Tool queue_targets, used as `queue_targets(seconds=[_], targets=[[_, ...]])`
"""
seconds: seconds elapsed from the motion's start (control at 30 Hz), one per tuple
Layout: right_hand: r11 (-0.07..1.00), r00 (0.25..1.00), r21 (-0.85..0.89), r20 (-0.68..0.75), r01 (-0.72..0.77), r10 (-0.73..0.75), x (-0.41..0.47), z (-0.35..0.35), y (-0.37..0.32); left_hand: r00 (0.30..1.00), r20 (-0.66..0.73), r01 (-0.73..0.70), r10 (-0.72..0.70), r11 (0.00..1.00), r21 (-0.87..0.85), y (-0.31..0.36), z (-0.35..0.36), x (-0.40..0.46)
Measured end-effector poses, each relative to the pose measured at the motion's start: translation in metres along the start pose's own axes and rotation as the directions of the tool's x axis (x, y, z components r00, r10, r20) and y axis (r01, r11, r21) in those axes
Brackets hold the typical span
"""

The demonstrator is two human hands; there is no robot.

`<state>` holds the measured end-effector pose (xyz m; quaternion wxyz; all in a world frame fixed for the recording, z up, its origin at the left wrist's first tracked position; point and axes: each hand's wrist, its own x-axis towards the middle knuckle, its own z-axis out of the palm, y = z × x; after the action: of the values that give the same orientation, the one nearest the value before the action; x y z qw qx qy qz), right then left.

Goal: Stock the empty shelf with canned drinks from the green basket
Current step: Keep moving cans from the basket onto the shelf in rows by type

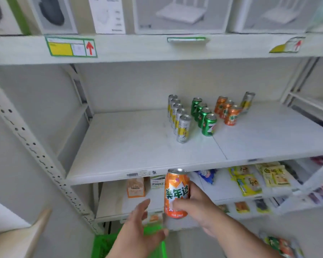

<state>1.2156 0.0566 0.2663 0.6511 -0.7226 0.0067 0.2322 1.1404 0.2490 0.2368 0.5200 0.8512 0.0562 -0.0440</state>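
We see a white metal shelving unit (45,161) filling the view. Its middle shelf (138,146) is mostly bare on the left. On the right half of it stand four groups of cans, all upright. A row of five slim silver-and-yellow cans (180,118) runs front to back. Just beside it, to the right, is a row of four green cans (203,116). Further right is a row of three orange cans (227,111). One more silver-and-yellow can (247,102) stands behind the orange row, near the back.

The top shelf (157,49) carries white product boxes (179,13) and its front edge has price tags with red arrows (71,47). The lower shelves hold snack packets: yellow packets (250,183), a blue packet (206,175) and an orange carton (136,187).

The green basket (108,244) sits at the bottom of the view, below the hands, mostly hidden by the left forearm.

The right hand (196,203) grips an orange can (176,192), held upright in front of the middle shelf's front edge, below the shelf surface and not yet on it. We see the thumb across the can's front and the fingers (194,189) curled round its right side.

The left hand (138,220) is just left of the can, not touching it, its fingers straight and loosely together, holding nothing.
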Motion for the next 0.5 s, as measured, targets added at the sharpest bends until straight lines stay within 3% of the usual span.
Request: queue_targets(seconds=[0.2,0.5], targets=[[0.974,0.988,0.208,-0.141,0.090,-0.061,-0.031,-0.051,-0.028,0.993,0.057,-0.096,0.099,0.994,-0.050,0.069,0.025,0.011],[0.974,0.979,0.202,-0.194,0.105,-0.066,-0.020,-0.164,-0.037,0.990,0.070,-0.123,0.125,0.992,-0.028,0.142,0.101,0.051]])
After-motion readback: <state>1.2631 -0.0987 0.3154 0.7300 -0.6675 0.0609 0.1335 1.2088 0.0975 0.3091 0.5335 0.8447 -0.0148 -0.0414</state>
